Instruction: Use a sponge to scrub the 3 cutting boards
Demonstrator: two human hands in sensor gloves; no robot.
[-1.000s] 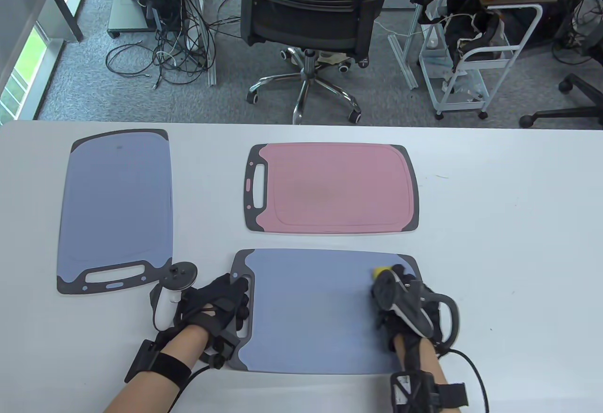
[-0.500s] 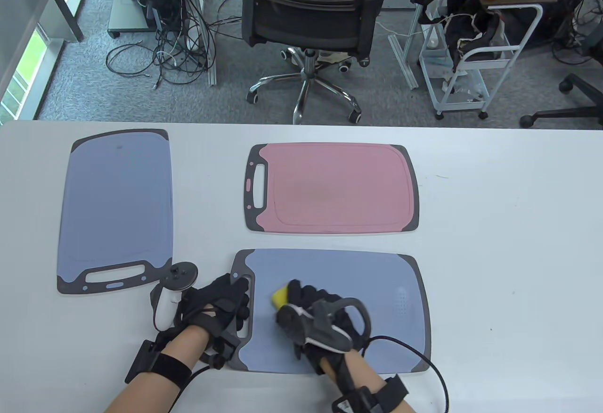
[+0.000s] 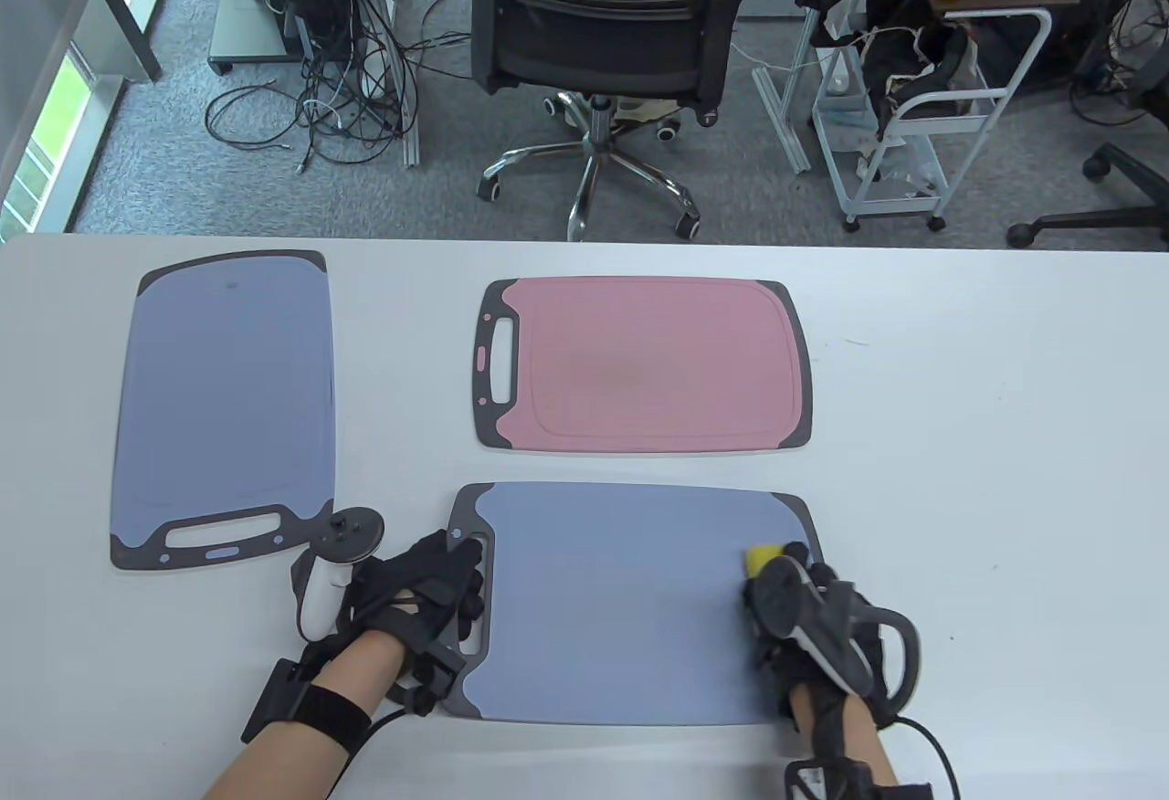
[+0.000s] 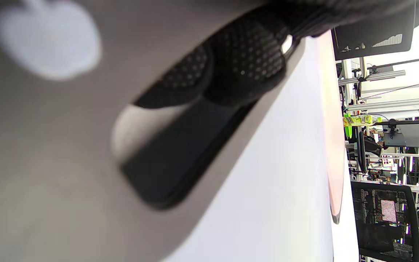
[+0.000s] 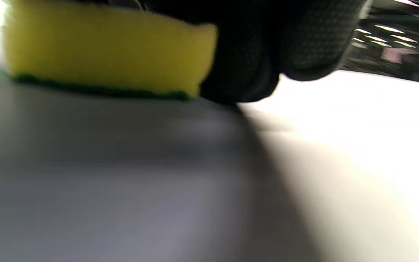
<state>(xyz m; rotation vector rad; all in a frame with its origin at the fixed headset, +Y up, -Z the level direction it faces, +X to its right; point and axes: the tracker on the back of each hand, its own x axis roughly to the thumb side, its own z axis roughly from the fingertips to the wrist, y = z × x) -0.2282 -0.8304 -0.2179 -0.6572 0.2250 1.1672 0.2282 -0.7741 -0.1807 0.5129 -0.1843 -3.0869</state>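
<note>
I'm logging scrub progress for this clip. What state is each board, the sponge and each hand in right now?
Near blue board: flat, being scrubbed.
Sponge: green side down on that board's right end.
Right hand: grips sponge.
Left hand: rests on near board's handle end.
Pink board: flat, untouched.
Left blue board: flat, untouched.

Black bumpy glove fingertips (image 4: 247, 62) at 12 o'clock press the grey board handle (image 4: 67, 153). A pink flat board (image 4: 335, 145) lies at 3 o'clock.
</note>
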